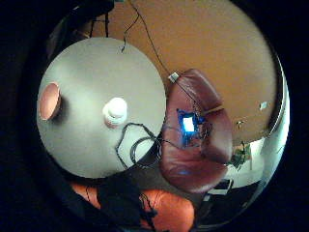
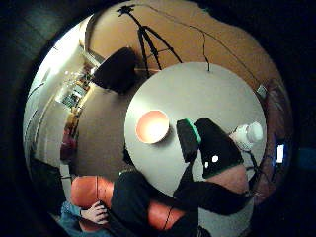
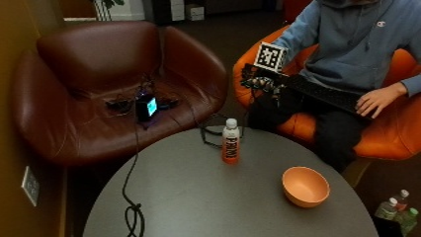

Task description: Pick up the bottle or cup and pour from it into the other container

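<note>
Bottle: small clear plastic bottle with orange drink, orange label and white cap (image 3: 230, 142) – standing upright near the far edge of the tabletop, nothing touching it.
Bowl: round orange plastic bowl (image 3: 305, 186), right way up, sitting well apart from the bottle toward the person's side of the tabletop; looks empty inside from the thumb-side palm view.
Hand: black-gloved right hand (image 3: 262, 84) raised above the tabletop edge, out in front of the person's lap, near the bottle but not touching it or the bowl. Gloved fingers hang down loosely, holding nothing – relaxed rather than clenched, as far as the outside view shows.
Other hand: bare left hand (image 3: 376, 100) resting on the person's thigh.
Tabletop: round grey tabletop (image 3: 197, 197) carrying the bottle, the bowl and a black cable (image 3: 133, 212) looped across it and off the edge.
Person: seated in an orange armchair (image 3: 388, 138), grey-blue hoodie.
Brown chair: dark red-brown leather armchair (image 3: 99, 89) just beside the tabletop, with a small black device showing a lit blue screen (image 3: 147, 107) and tangled wires on the seat.
Floor corner: a couple of spare bottles (image 3: 393, 205) down beside the tabletop.
</note>
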`<state>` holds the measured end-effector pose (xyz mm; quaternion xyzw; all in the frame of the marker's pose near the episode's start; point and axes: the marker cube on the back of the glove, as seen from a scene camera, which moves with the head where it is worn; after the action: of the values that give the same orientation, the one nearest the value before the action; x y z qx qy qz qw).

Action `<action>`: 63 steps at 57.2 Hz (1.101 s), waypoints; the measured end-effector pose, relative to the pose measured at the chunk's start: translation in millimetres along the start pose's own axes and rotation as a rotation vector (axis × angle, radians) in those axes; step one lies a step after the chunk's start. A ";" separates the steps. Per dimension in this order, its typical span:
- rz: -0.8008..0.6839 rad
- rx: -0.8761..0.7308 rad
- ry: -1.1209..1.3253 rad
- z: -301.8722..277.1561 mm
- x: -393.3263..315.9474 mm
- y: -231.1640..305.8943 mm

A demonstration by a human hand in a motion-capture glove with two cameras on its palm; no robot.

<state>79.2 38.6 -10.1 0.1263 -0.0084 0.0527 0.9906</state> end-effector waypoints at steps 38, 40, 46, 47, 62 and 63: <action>0.104 0.047 -0.116 13.1 81.6 54.6; 0.097 0.052 -0.133 13.7 84.2 56.0; 0.087 0.058 -0.197 17.1 94.8 70.9; 0.088 0.060 -0.209 18.0 96.9 74.4; 0.129 0.047 -0.377 46.4 119.3 85.7; 0.131 0.044 -0.382 48.9 120.9 86.0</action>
<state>190.1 121.5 62.3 0.1548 -0.2032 0.0920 0.9624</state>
